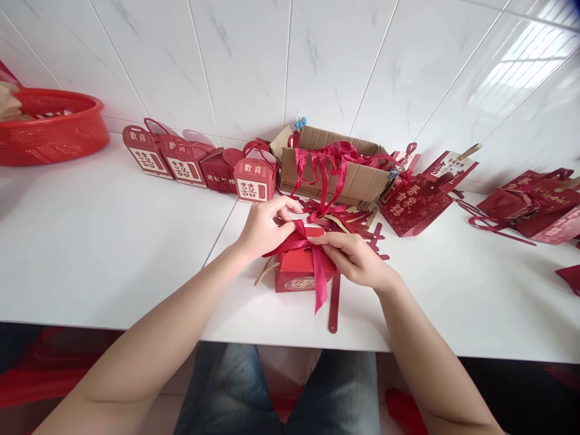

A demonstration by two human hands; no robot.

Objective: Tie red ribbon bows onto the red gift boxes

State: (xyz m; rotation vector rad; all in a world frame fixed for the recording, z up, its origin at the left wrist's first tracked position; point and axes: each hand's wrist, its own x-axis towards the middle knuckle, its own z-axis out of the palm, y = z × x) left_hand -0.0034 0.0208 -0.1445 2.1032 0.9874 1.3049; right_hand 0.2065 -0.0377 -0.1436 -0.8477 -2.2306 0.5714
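Note:
A small red gift box [290, 270] stands in front of me near the table's edge, with a shiny red ribbon [320, 281] crossed over its top and one tail hanging down the front. My left hand [266, 228] pinches a loop of this ribbon between thumb and fingers at the upper left of the box. On the other side, my right hand [356, 257] has its thumb and fingertips closed on the ribbon beside the knot. A twisted tan cord [265, 275] sticks out at the box's left, and a flat red strip handle [334, 307] lies at its right.
Behind the box, a cardboard carton [335, 181] with ribbons spilling over its rim backs onto the tiled wall. Loose strips [353, 222] lie before it. Finished-looking boxes [185, 166] line the left, red bags [414, 205] the right. Another person's hand [9, 103] is at a red basket [54, 142].

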